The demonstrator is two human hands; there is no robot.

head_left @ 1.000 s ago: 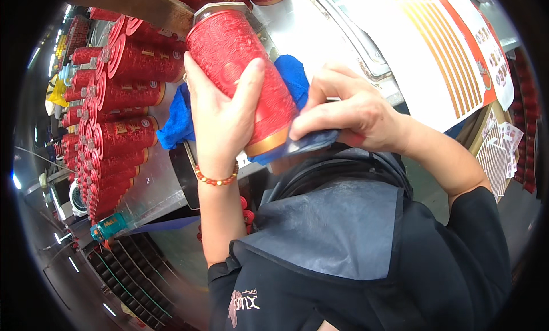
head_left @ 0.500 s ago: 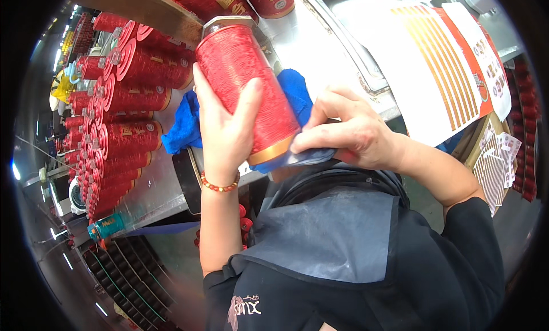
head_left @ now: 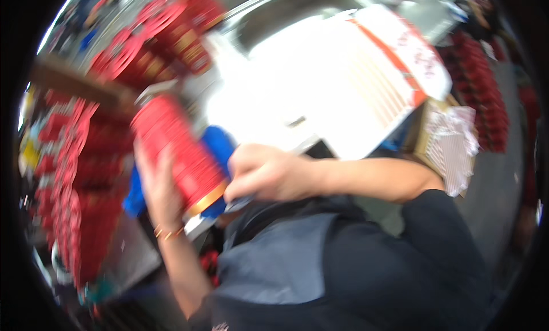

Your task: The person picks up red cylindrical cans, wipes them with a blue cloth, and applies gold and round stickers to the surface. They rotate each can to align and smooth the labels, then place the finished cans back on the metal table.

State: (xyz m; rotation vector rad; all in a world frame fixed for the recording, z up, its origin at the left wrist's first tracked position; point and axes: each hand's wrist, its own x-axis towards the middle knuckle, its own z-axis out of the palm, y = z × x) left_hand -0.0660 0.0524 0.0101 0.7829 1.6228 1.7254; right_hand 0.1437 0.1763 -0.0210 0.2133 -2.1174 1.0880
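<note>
A red, rough-surfaced cylindrical bottle (head_left: pixel 176 145) lies tilted, its near end ringed by a gold band (head_left: pixel 207 199). My left hand (head_left: pixel 160 185) is closed around its left side, thumb on top. At the band's right end, my right hand (head_left: pixel 260 174) has thumb and fingers pinched together; blur hides what is between them. Blue cloth (head_left: pixel 218 142) shows on both sides of the bottle. The far end of the bottle meets a pale metal holder (head_left: pixel 155 91) by a wooden beam (head_left: pixel 83 79).
Rows of similar red bottles (head_left: pixel 97 176) stand at left, with more (head_left: pixel 154 45) at the back. Right of the bottle lies a white sheet with gold strips (head_left: pixel 380 82). A carton (head_left: pixel 420 131) with printed sheets sits further right, near a sink (head_left: pixel 286 19).
The whole view has swung and blurred, so the bottle and both hands appear further left. Both hands keep nearly the same hold on the bottle and its gold-banded end.
</note>
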